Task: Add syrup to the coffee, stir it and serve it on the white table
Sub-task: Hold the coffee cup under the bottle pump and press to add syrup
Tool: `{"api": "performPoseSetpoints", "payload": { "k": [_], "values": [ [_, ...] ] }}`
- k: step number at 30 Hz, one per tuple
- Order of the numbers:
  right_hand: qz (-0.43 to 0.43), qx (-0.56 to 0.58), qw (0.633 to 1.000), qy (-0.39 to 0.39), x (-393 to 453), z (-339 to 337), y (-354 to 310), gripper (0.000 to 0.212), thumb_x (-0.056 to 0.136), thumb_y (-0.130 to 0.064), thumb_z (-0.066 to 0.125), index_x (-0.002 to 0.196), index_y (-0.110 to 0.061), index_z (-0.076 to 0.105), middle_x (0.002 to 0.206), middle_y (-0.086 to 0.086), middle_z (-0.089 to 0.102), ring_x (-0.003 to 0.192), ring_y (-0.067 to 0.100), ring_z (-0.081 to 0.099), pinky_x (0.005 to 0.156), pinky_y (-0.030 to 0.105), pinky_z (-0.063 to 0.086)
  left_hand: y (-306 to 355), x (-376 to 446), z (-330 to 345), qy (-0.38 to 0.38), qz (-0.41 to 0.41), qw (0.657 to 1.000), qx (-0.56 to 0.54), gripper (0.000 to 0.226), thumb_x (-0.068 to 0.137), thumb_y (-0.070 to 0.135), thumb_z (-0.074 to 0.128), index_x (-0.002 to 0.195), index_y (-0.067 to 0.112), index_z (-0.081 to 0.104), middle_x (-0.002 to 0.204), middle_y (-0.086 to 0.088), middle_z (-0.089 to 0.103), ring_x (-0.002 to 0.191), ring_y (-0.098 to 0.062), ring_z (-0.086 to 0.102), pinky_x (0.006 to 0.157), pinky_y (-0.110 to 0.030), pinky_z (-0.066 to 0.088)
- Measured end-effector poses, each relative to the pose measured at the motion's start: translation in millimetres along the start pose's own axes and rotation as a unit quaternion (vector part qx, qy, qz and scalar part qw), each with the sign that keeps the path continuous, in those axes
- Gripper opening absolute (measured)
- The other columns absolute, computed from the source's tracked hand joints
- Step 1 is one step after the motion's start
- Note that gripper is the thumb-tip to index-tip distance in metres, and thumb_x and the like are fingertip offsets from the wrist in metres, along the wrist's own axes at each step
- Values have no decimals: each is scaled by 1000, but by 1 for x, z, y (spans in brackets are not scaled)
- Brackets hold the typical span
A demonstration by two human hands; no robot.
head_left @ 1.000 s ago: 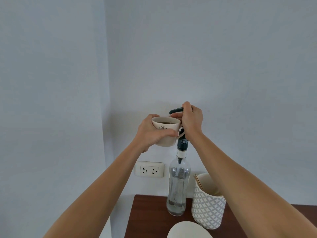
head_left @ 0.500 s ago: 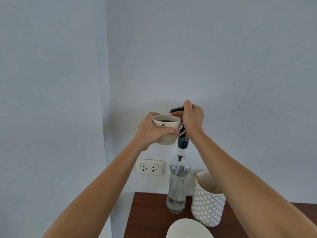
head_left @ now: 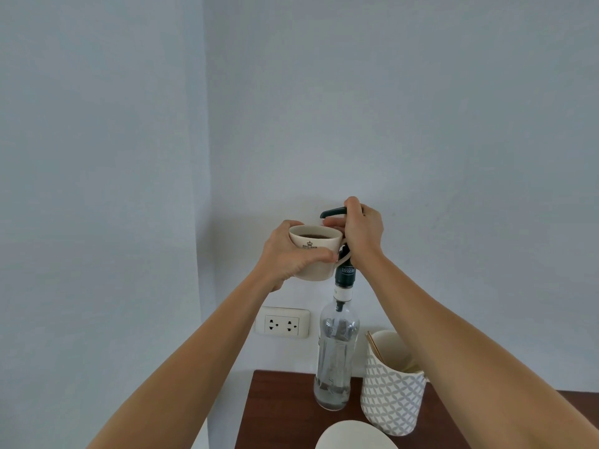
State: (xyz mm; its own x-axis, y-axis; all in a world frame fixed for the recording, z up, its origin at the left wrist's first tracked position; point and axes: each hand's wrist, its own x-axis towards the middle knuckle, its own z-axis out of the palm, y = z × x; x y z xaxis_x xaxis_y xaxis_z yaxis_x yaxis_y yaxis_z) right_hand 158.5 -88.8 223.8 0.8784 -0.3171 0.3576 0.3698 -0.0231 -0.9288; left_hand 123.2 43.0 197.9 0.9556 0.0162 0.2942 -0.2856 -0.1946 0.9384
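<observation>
Pale wall behind; left hand (head_left: 293, 256) around "ROYAL" cup (head_left: 316, 252); right hand (head_left: 362, 233) gripping "TEISSEIRE" bottle (head_left: 335, 354) pump (head_left: 333, 211).

Open wall fills upper frame. Lower right crowded: syrup bottle (head_left: 334, 361) just beside patterned holder (head_left: 390, 396), white plate (head_left: 351, 437) near both; surface (head_left: 278, 413) bare at left.

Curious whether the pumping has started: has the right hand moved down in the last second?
No. The right hand sits as high above the wall socket as before.
</observation>
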Motion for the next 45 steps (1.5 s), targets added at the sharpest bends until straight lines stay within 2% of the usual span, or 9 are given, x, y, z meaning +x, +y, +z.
{"api": "performPoseSetpoints", "payload": {
  "k": [4, 8, 14, 22, 27, 30, 36, 40, 45],
  "values": [
    [23, 8, 1000, 0, 3, 0, -2, 29, 82, -38, 52, 69, -14, 62, 65, 4, 79, 66, 28, 73, 67, 40, 56, 2, 2, 0, -1, 3, 1000, 2, 95, 28, 46, 84, 116, 27, 55, 105, 2, 68, 95, -18, 66, 69, -35, 56],
    [13, 7, 1000, 1, 5, 0, 1, 30, 82, -34, 48, 71, -11, 64, 64, 5, 79, 63, 26, 71, 65, 38, 55, 1, 3, 1, 0, 1, 1000, -1, 94, 27, 46, 85, 114, 27, 56, 104, 2, 68, 93, -18, 66, 67, -34, 55],
    [-3, -1, 1000, 8, 5, 1, 3, 30, 81, -32, 46, 64, -14, 62, 60, 5, 77, 58, 22, 69, 69, 39, 58, -1, 4, 0, 3, -5, 1000, -8, 93, 27, 45, 86, 113, 29, 55, 105, 3, 68, 94, -17, 67, 66, -33, 56],
    [-5, -2, 1000, 12, 4, 1, 1, 30, 81, -30, 46, 59, -15, 60, 58, 5, 76, 75, 37, 75, 74, 46, 60, -1, 3, -1, -1, -5, 1000, -8, 86, 27, 46, 86, 107, 32, 55, 100, 7, 67, 89, -13, 66, 62, -30, 53],
    [-9, -5, 1000, 10, 2, 1, 1, 32, 82, -28, 46, 54, -17, 59, 57, 4, 76, 73, 34, 75, 73, 44, 59, -2, 3, -1, 1, -9, 1000, -10, 81, 27, 46, 86, 101, 35, 55, 100, 7, 67, 89, -14, 66, 62, -31, 53],
    [-10, -4, 1000, 13, 1, 1, 1, 34, 83, -27, 46, 52, -18, 58, 56, 4, 76, 64, 28, 72, 72, 42, 58, -3, 4, 0, 1, -10, 1000, -10, 88, 27, 45, 87, 109, 31, 56, 102, 5, 68, 91, -15, 66, 62, -31, 53],
    [-20, -6, 1000, 17, 0, 0, 1, 40, 83, -24, 47, 43, -21, 53, 55, 5, 75, 57, 24, 66, 64, 37, 54, -4, 4, 0, -1, -7, 1000, -10, 90, 27, 45, 86, 110, 30, 56, 98, 8, 67, 87, -11, 65, 60, -29, 52],
    [-22, -12, 1000, 12, 0, -1, 3, 40, 83, -21, 46, 43, -20, 51, 56, 7, 75, 56, 24, 65, 60, 35, 52, -3, 4, 0, -3, -10, 1000, -12, 84, 26, 46, 85, 104, 34, 55, 97, 10, 67, 86, -10, 65, 58, -27, 50],
    [-26, -23, 999, 2, 1, -2, 5, 34, 82, -21, 45, 49, -13, 52, 60, 9, 77, 60, 27, 69, 62, 38, 54, -4, 4, 0, -3, -8, 1000, -8, 91, 27, 45, 86, 111, 30, 56, 99, 8, 67, 88, -11, 65, 59, -27, 50]
  ]
}}
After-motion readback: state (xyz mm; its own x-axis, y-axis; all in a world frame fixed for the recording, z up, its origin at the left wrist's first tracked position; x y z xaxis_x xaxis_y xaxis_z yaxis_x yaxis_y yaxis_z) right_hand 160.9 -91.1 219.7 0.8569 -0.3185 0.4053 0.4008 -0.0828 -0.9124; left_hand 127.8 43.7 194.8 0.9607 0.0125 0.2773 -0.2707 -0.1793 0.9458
